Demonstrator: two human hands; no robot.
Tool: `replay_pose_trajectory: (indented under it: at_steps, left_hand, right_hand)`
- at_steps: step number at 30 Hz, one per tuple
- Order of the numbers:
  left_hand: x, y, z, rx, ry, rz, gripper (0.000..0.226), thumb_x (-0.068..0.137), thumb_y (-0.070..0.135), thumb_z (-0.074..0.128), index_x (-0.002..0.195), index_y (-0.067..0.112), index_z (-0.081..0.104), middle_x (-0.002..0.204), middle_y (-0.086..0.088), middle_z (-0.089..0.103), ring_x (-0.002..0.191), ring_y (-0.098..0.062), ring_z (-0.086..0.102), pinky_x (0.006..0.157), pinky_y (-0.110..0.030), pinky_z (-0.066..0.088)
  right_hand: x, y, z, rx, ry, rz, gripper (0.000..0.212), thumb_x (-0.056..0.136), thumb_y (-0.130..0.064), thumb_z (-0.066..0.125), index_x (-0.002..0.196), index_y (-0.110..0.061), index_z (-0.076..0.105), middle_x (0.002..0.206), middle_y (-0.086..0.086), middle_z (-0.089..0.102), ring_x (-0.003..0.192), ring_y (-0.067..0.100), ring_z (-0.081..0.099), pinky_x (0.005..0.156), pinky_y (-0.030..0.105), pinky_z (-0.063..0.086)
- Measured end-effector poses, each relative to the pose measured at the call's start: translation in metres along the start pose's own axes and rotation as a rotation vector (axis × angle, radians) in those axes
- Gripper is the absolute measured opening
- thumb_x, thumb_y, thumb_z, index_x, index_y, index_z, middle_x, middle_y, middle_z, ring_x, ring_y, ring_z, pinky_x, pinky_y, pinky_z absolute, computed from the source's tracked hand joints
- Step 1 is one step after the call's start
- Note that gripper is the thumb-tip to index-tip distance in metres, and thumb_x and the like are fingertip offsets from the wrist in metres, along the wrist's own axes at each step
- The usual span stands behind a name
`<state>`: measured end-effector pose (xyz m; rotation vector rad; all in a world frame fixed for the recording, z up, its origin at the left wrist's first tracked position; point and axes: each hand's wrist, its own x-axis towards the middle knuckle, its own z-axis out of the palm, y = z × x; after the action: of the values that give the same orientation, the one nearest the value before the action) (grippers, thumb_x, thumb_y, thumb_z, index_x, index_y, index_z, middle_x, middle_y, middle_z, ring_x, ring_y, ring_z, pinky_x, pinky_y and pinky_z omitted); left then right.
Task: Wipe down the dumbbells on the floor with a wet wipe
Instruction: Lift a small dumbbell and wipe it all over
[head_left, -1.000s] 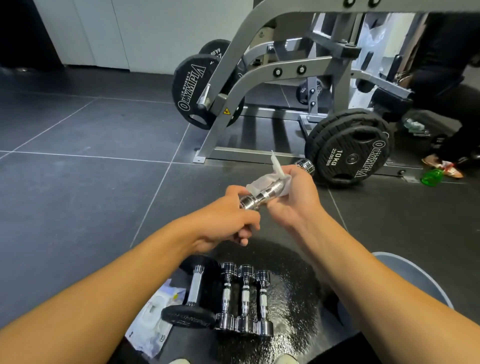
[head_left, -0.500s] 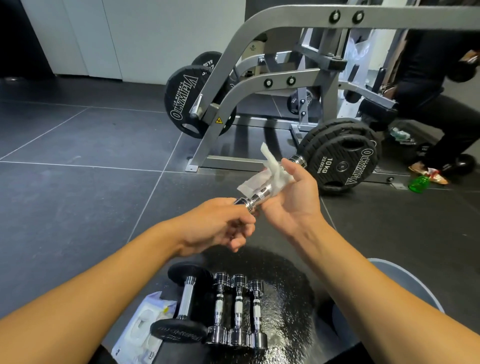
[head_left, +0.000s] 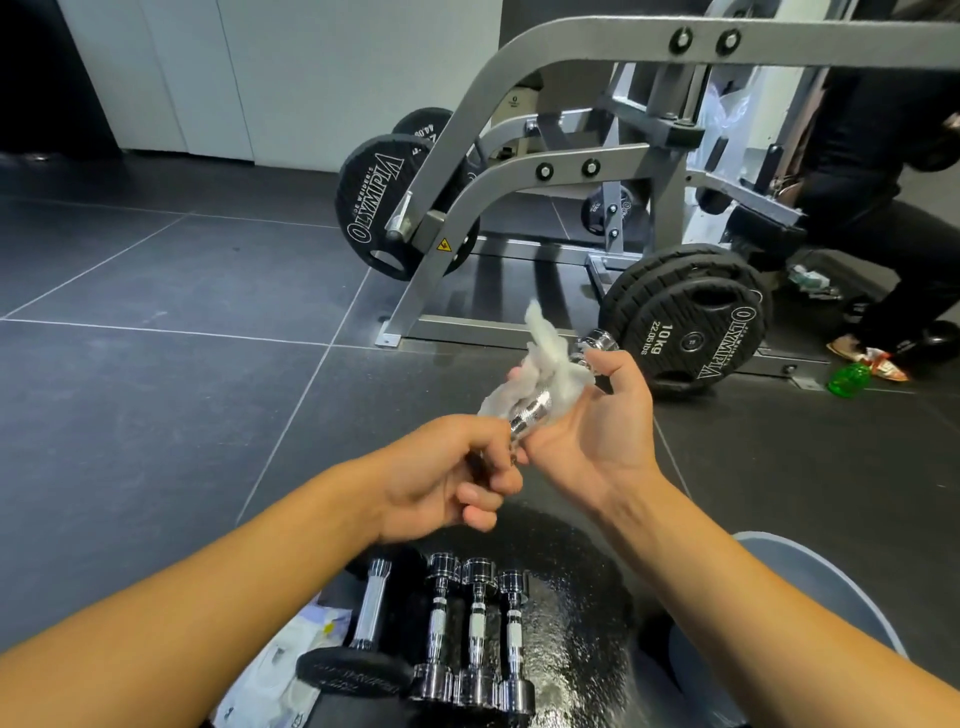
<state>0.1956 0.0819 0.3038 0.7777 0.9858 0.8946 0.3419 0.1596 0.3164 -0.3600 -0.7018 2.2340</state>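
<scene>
Floor: dark grey tiles (head_left: 156, 374) run under everything I see, with a white wall at twelve o'clock.
Left hand: my left hand (head_left: 447, 478) has its fingers curled round the near end of a chrome dumbbell (head_left: 535, 410), at the middle of my view.
Right hand: my right hand (head_left: 597, 431) is palm-up at three o'clock of the left, fingers bent round the wet wipe (head_left: 545, 364) and the bar inside it.
Wet wipe: crumpled white, bunched over the handle, one corner sticking up toward twelve.
Held dumbbell: raised off the floor, tilted, its far head (head_left: 597, 343) pointing to one o'clock.
Row on floor: at six o'clock three small chrome dumbbells (head_left: 475, 639) stand side by side, touching; a black-headed dumbbell (head_left: 363, 639) lies just at their nine o'clock.
Wipes pack: a white packet (head_left: 275, 675) sits at seven o'clock, partly under that black head.
Beyond: a grey weight machine (head_left: 519, 156) with black plates (head_left: 685, 322) fills twelve to two o'clock.
</scene>
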Motion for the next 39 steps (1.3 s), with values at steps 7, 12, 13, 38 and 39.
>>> replay_pose_trajectory:
  at_steps: [7,12,13,38,39]
  left_hand:
    - [0.007,0.0,0.002,0.288,0.175,0.161,0.022,0.071,0.006,0.057,0.087,0.012,0.043,0.067,-0.005,0.044,0.05,-0.015,0.032,0.05,-0.03,0.032]
    - [0.012,-0.007,-0.004,1.144,0.575,0.375,0.028,0.085,0.028,0.058,0.108,0.029,0.042,0.077,0.006,0.058,0.067,-0.015,0.054,0.06,-0.037,0.046]
    - [0.013,-0.009,-0.004,1.184,0.601,0.387,0.027,0.086,0.029,0.058,0.108,0.029,0.042,0.077,0.006,0.056,0.068,-0.015,0.053,0.059,-0.036,0.044]
    - [0.001,-0.002,0.01,0.172,-0.03,0.22,0.022,0.056,0.003,0.056,0.078,0.008,0.057,0.062,-0.009,0.043,0.051,-0.016,0.032,0.049,-0.024,0.023]
    - [0.002,-0.002,0.01,0.143,-0.06,0.216,0.024,0.055,0.005,0.057,0.079,0.007,0.057,0.062,-0.01,0.042,0.052,-0.017,0.029,0.05,-0.026,0.02]
  right_hand:
    - [0.004,0.003,0.004,0.073,0.017,-0.041,0.031,0.091,-0.027,0.046,0.112,-0.008,0.06,0.085,0.005,0.053,0.074,0.02,0.052,0.074,0.034,0.042]
    - [0.01,0.005,0.003,0.121,0.014,-0.037,0.051,0.087,-0.028,0.05,0.136,-0.016,0.038,0.099,0.013,0.046,0.086,0.026,0.044,0.09,0.036,0.032]
    - [0.01,0.005,0.002,0.107,0.023,-0.04,0.052,0.087,-0.029,0.049,0.136,-0.015,0.037,0.103,0.015,0.046,0.092,0.028,0.045,0.094,0.037,0.034]
    - [0.003,0.009,-0.008,-0.127,0.061,-0.016,0.052,0.082,-0.044,0.072,0.113,-0.002,0.072,0.107,0.013,0.074,0.102,0.027,0.072,0.094,0.042,0.058]
    - [0.004,0.01,-0.007,-0.136,0.048,-0.003,0.057,0.084,-0.049,0.068,0.118,-0.003,0.069,0.115,0.015,0.073,0.111,0.029,0.069,0.102,0.045,0.054]
